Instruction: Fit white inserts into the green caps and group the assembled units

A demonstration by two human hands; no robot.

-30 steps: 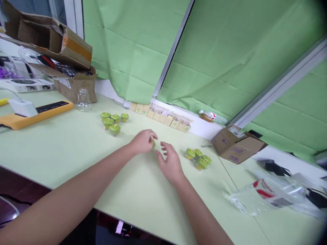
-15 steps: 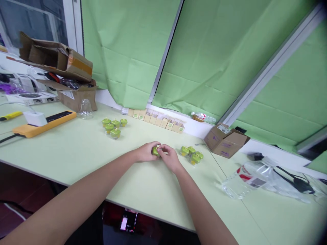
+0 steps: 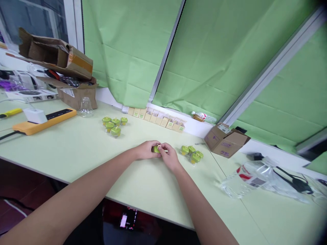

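Note:
A small container with a green lid is held between my two hands above the middle of the table. My left hand is closed around its left side. The fingers of my right hand pinch at the pale loop on its lid, and they partly hide it. Several similar green-lidded clear containers stand in a group to the left. Another group of these green-lidded containers sits just to the right of my right hand.
Small cardboard boxes line the back edge. An orange power strip, a clear glass jar and stacked cartons are at the left. On the right are an open carton and a large clear plastic bottle.
Both hands stay nearly in place around the green-lidded container. My right fingers have shifted very slightly at its lid. The groups of containers have not moved.

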